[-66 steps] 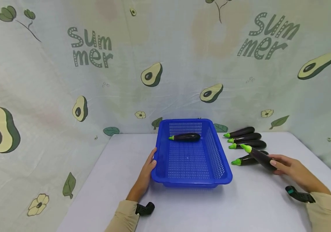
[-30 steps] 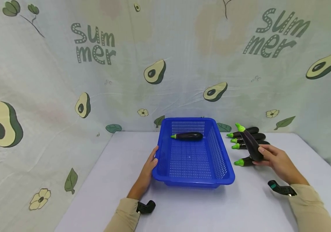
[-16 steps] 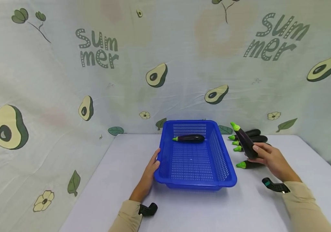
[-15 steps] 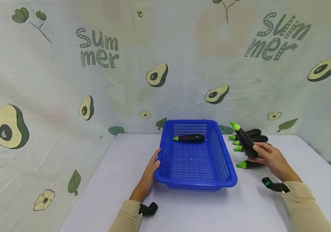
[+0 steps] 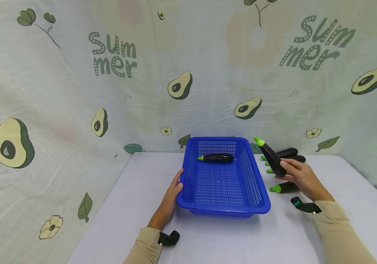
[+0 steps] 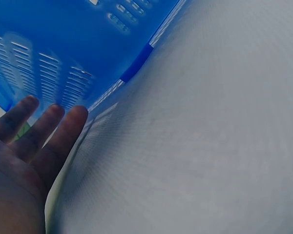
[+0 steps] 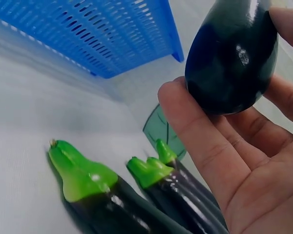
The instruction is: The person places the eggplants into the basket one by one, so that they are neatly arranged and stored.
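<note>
My right hand point(image 5: 298, 178) grips a dark purple eggplant point(image 5: 272, 157) by its thick end, its green stem pointing up and left. In the right wrist view the thumb and fingers hold the eggplant point(image 7: 232, 58) clear of the table. A blue plastic basket point(image 5: 221, 211) with perforated walls stands mid-table, one eggplant point(image 5: 217, 158) lying across its far end. My left hand point(image 5: 168, 200) rests against the basket's left side. In the left wrist view its fingers point(image 6: 63, 139) are straight, with their tips at the basket wall point(image 6: 73, 29).
Several more eggplants lie right of the basket, stems to the left; the nearest eggplant point(image 5: 285, 187) lies apart from the others at the back. A printed cloth point(image 5: 208, 73) hangs behind the white table point(image 5: 135, 205).
My right hand has lifted the eggplant and carried it left towards the basket, its stem tipping upward. The left hand stays at the basket's side. The head view has shifted slightly.
</note>
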`<state>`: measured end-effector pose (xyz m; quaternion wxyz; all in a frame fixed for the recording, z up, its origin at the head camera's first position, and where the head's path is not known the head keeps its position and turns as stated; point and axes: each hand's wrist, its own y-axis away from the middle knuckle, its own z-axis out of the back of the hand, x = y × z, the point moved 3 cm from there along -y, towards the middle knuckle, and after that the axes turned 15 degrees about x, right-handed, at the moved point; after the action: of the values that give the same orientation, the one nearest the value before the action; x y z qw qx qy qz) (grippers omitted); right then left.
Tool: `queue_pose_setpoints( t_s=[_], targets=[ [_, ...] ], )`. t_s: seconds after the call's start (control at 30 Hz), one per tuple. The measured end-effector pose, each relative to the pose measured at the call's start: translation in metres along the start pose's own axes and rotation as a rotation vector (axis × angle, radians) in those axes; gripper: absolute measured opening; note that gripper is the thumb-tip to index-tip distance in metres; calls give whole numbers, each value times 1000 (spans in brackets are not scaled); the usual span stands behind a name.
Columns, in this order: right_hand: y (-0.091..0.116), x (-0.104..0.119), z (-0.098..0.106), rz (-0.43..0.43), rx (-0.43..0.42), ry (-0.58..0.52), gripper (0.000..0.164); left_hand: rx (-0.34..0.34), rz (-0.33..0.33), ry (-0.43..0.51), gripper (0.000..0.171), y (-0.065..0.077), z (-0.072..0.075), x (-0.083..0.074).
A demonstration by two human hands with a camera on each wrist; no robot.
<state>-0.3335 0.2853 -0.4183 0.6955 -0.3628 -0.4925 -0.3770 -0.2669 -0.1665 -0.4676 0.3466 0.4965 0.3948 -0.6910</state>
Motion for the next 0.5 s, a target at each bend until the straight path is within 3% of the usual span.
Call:
queue_pose_setpoints(
  t_s=[0.5],
  targets=[
    [-16, 5, -6, -70, 15, 8, 68, -4, 4, 1, 56, -2, 0, 3]
  ],
)
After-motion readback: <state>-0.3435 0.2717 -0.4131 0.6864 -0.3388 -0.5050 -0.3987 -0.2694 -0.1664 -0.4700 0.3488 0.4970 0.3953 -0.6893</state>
